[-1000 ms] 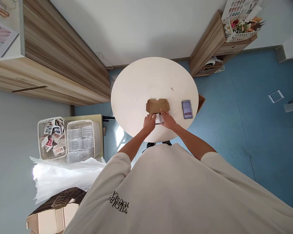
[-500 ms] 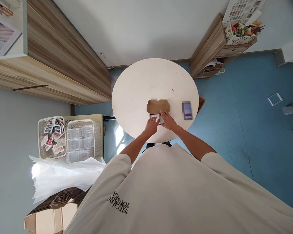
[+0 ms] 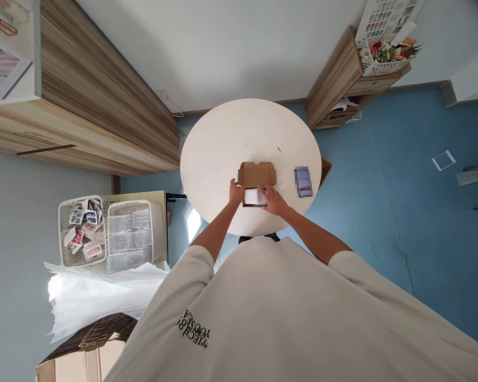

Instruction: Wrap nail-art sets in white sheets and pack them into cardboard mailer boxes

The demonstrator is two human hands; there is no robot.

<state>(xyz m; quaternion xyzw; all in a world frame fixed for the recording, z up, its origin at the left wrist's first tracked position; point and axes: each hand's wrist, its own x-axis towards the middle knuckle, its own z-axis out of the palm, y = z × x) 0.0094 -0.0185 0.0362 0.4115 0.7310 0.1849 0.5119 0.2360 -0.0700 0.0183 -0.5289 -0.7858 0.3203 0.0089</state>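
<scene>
A small brown cardboard box (image 3: 257, 174) lies on the round white table, its lid folded back toward the far side with the side flaps spread. White contents (image 3: 252, 197), perhaps wrapped in thin paper, fill the lower part. My left hand (image 3: 236, 193) is at the box's left edge, beside the lid's hinge, with its fingers bent against the cardboard. Over the right end of the box lies my right hand (image 3: 274, 200), its fingers apart and touching the contents and the rim.
The round white table (image 3: 219, 138) holds a phone-like item (image 3: 303, 182), blurred out, on the right. Left of the table are a white basket of small packs (image 3: 82, 231), a basket of clear plastic cases (image 3: 129, 236), white sheets (image 3: 103, 292) and flattened cardboard (image 3: 83, 355). Wooden cabinets (image 3: 115, 79) flank the table.
My left hand has moved off the white contents to the left edge of the box. The right hand has shifted slightly down, and more of the contents shows.
</scene>
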